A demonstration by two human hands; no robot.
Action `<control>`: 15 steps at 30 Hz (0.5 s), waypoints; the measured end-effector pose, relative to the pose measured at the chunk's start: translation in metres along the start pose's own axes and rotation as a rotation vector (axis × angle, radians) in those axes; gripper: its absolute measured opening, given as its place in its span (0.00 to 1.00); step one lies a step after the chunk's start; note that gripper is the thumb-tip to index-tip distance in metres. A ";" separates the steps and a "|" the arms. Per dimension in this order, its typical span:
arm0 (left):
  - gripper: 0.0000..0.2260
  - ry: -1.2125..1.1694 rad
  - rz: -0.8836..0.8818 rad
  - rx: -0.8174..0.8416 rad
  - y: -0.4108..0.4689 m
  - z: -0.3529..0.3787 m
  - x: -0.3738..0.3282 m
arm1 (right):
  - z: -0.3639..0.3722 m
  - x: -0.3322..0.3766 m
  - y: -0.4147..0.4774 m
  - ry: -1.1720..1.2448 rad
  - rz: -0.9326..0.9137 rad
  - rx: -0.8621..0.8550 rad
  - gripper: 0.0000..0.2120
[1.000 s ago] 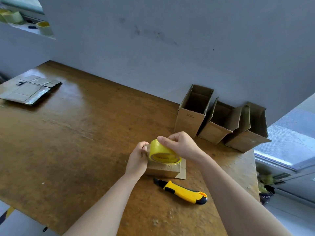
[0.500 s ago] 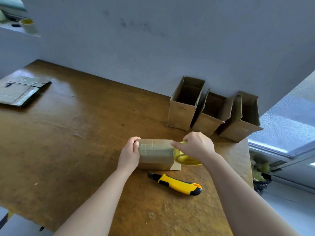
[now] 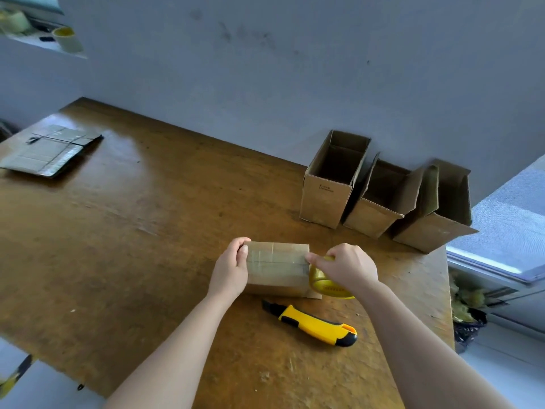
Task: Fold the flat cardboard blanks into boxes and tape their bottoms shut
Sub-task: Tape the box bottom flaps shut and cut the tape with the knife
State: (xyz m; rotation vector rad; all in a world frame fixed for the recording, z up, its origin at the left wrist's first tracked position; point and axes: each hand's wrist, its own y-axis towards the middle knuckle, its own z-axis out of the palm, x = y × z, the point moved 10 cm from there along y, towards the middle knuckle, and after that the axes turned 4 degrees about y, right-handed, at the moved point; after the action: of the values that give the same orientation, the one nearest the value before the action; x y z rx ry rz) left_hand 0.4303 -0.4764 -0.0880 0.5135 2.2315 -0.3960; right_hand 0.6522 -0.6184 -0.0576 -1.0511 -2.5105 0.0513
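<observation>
The left hand (image 3: 230, 268) gripped the box (image 3: 275, 268) end on the counter (image 3: 132, 231); the right hand (image 3: 346, 265) gripped the tape roll (image 3: 327, 286) at its other end.

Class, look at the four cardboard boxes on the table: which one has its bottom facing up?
The box held between the hands: its closed, taped bottom faces up, while the three by the wall stand open-topped.

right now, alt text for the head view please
Left hand steadies a small brown cardboard box on a worn wooden table while the right hand holds a yellow tape roll at its right end. A yellow-and-black utility knife lies nearer; three open cardboard boxes stand by the wall.
</observation>
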 end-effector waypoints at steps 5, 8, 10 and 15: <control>0.22 -0.035 -0.005 0.106 0.001 0.005 -0.002 | 0.006 -0.004 0.001 0.052 0.029 0.056 0.39; 0.14 0.045 0.049 0.118 0.005 0.006 -0.010 | 0.007 -0.003 -0.001 0.054 0.040 0.083 0.38; 0.15 0.102 0.056 0.112 0.002 0.005 -0.015 | 0.006 -0.002 -0.002 0.041 0.047 0.075 0.37; 0.19 0.581 0.393 -0.184 -0.035 -0.007 -0.075 | 0.003 0.000 -0.012 0.016 0.110 0.015 0.34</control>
State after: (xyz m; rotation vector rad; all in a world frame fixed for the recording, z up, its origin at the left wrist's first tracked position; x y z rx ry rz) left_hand 0.4539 -0.5209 -0.0222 1.0450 2.5915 0.1913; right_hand 0.6430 -0.6264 -0.0576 -1.1778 -2.4327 0.0929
